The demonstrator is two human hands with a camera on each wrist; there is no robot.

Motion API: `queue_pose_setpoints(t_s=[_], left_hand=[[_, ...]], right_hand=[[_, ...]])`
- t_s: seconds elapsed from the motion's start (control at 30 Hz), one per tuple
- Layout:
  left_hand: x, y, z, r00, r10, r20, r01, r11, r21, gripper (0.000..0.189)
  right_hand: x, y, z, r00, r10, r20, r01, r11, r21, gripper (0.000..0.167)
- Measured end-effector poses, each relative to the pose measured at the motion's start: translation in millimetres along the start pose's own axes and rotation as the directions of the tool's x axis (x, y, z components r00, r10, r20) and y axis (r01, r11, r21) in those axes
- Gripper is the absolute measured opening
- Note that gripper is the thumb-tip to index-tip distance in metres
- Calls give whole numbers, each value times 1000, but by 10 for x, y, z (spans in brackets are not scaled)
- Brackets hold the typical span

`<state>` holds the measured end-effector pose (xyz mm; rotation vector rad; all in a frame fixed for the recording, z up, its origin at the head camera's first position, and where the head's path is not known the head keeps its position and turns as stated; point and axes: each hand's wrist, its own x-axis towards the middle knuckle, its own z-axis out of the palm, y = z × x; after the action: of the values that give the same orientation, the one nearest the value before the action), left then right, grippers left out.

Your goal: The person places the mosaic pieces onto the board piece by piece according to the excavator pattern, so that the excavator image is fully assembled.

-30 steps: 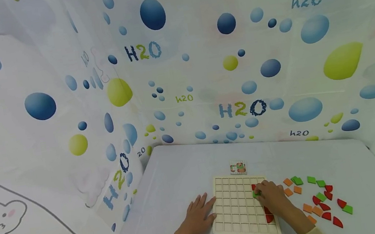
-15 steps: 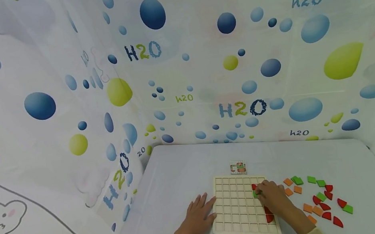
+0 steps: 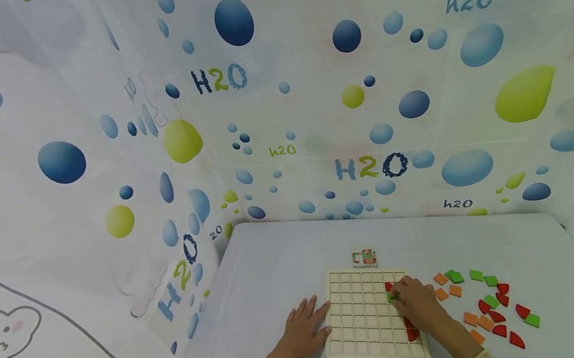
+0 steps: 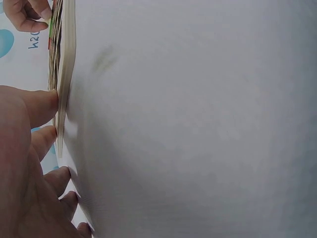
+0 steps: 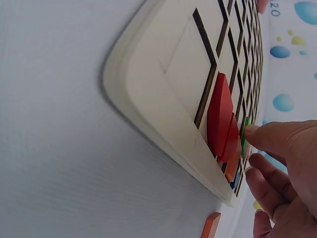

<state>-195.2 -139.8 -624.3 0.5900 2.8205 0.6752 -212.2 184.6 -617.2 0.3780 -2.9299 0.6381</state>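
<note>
A pale wooden board [image 3: 361,322] with a grid of square cells lies on the white table. My left hand [image 3: 305,329] rests at its left edge, fingers spread, thumb and index finger touching the rim. Over the board's right side, my right hand [image 3: 419,303] pinches a green tile [image 5: 245,136] at a cell, just below a red tile [image 3: 389,285]. Nearer the front right corner, red quarter-round tiles [image 5: 220,116] sit in cells. Beyond them the right wrist view shows an orange tile [image 5: 232,166] and a blue tile [image 5: 235,179], which my hand hides in the head view.
Several loose red, green and orange tiles [image 3: 498,316] are scattered right of the board. A small printed pattern card [image 3: 364,257] lies behind the board's far edge. Curtains with printed drops [image 3: 310,107] stand behind and beside the table [image 3: 270,255].
</note>
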Motion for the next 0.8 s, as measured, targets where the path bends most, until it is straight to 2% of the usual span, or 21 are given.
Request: queue_pose_setpoints(t_s=[0.17, 0.33, 0.53, 0.67, 0.8], left_hand=[[0, -6, 2, 1000, 6, -1, -6, 1000, -1, 58], [-1, -4, -8, 1000, 4, -2, -4, 1000, 2, 58], [-10, 10, -24, 1000, -5, -2, 5, 1000, 8, 57], [-14, 23, -30, 1000, -5, 1, 5, 1000, -2, 57], [-14, 20, -17, 1000, -3, -1, 3, 1000, 1, 58]], right_hand=[[-5, 23, -72, 999, 42, 6, -42, 997, 58, 10], [34, 162, -106, 996, 88, 23, -89, 995, 46, 9], [73, 369, -178, 984, 177, 13, -177, 980, 92, 20], [68, 521, -270, 959, 276, -57, -273, 960, 64, 32], [47, 668, -404, 910, 407, -81, -402, 913, 73, 46]])
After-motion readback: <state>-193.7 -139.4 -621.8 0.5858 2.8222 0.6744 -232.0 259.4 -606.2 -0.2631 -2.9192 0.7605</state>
